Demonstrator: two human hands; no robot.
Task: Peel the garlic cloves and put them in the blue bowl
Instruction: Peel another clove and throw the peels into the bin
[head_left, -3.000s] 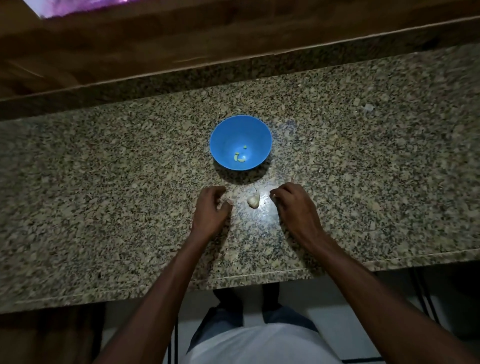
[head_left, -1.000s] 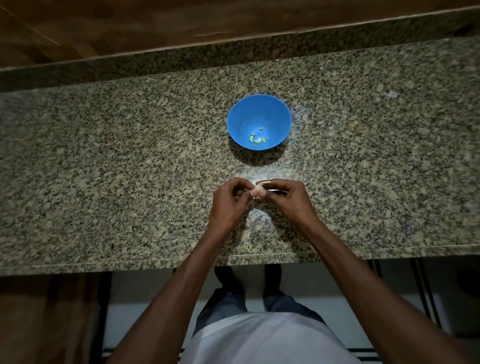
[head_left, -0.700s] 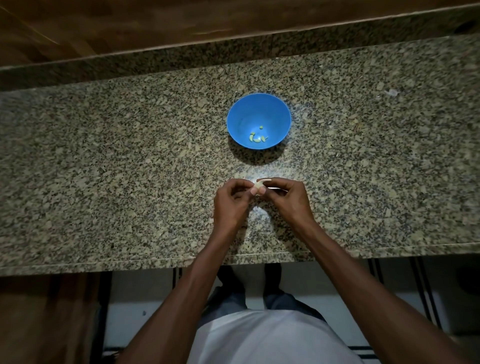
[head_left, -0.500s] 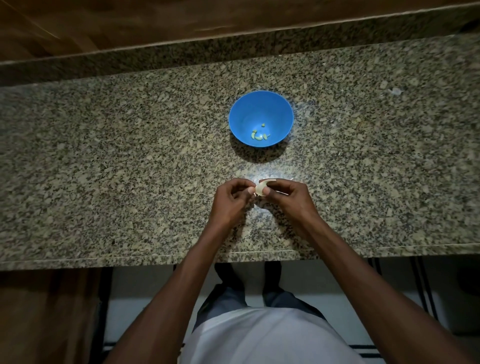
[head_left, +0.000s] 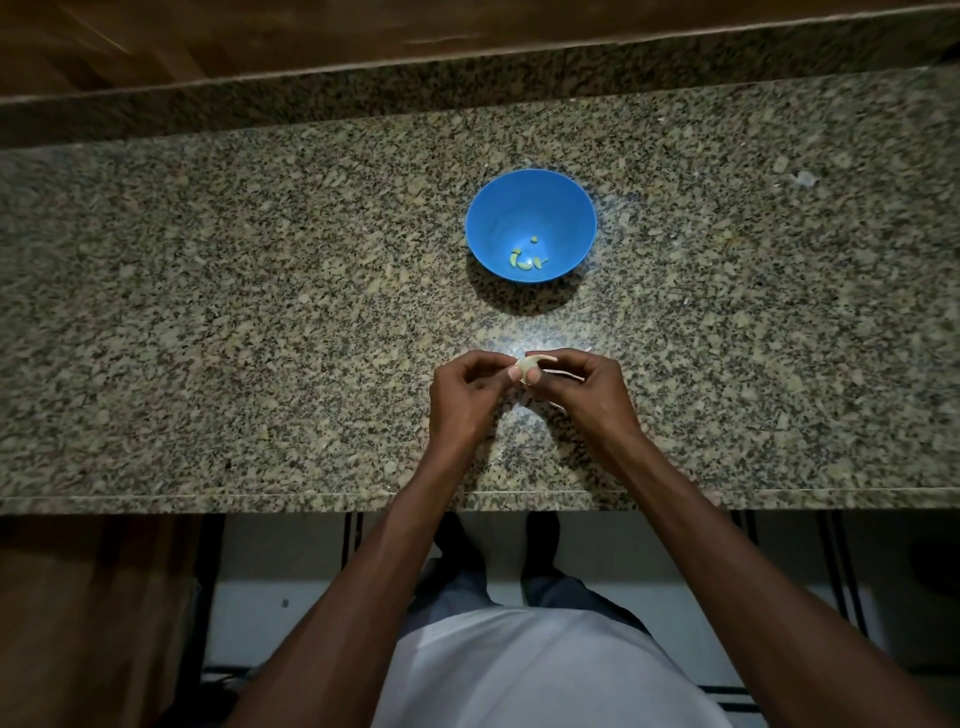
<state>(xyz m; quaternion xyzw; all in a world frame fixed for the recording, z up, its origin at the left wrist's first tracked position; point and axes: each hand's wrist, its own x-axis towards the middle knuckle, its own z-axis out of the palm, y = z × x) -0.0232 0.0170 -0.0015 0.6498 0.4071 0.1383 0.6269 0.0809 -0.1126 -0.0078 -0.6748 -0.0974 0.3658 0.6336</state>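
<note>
A: One long granite counter (head_left: 218, 322) fills the view, with a blue bowl (head_left: 519, 205) standing on it beyond the hands

B: And inside the bowl?

A: A few small peeled pieces (head_left: 525, 260) lie at its bottom

B: The hands?

A: The left hand (head_left: 465, 397) and right hand (head_left: 587, 392) meet just above the counter, near the bowl, fingertips of both pinched on one garlic clove (head_left: 529, 370); a thin strip of skin (head_left: 543, 358) curls off its top
</note>
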